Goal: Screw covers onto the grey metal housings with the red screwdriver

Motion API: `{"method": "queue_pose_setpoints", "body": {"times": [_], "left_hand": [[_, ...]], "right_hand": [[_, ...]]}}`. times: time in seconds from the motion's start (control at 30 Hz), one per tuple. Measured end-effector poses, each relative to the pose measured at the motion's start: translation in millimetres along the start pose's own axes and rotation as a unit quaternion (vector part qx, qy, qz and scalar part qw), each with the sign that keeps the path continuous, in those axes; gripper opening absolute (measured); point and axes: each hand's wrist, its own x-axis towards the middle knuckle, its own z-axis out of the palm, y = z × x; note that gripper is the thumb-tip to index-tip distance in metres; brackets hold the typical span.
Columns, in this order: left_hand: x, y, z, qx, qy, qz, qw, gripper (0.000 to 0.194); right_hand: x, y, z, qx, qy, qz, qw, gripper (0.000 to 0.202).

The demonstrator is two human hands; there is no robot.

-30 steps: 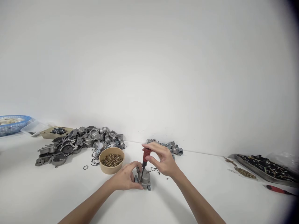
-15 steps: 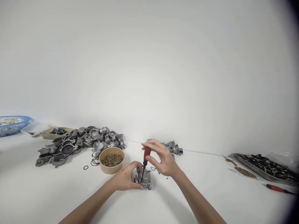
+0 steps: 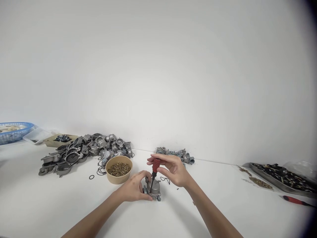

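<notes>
Curled around the near-left side of a metal part (image 3: 155,187), the left hand (image 3: 132,188) has thumb and fingers partly closed on it. Above it, the right hand (image 3: 175,170) pinches a screwdriver (image 3: 156,164) between thumb and fingers, palm half open, with the tip down at the part's near-left edge.

Dull silver-grey, the metal part sits between and below the hands on the smooth white table (image 3: 76,208); its rounded, dome-like top rises from a wider, uneven base with small lugs. The screwdriver leans slightly, with a ridged red handle, a dark collar and a thin dark shaft.

Just beyond the left hand stands a round, tan bowl (image 3: 117,180) with smooth walls, holding small, shiny, brass-coloured screws (image 3: 119,169). Farther out on that side lies a heap of grey metal pieces (image 3: 94,150), many cup-shaped with round openings, and a thin black ring (image 3: 91,177) lies nearer. Behind the right hand is a smaller metal pile (image 3: 189,159). Well to its right are a shallow metal tray (image 3: 284,187) of dark pieces and a red-and-black tool (image 3: 294,200).
</notes>
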Motion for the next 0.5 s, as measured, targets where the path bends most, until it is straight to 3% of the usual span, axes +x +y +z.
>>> {"method": "queue_pose_setpoints", "body": {"times": [0.23, 0.4, 0.5], "left_hand": [[-0.8, 1.0, 0.6, 0.026, 0.012, 0.012, 1.0, 0.066], [-2.0, 5.4, -0.6, 0.03, 0.018, 0.013, 0.999, 0.062], [-2.2, 7.4, -1.1, 0.025, 0.017, 0.018, 0.999, 0.058]], "right_hand": [[2.6, 4.5, 1.9, -0.149, 0.074, -0.041, 0.985, 0.037], [1.0, -1.3, 0.8, -0.039, 0.0, -0.011, 0.999, 0.036], [0.3, 0.5, -0.8, -0.052, 0.016, 0.009, 0.998, 0.036]]}}
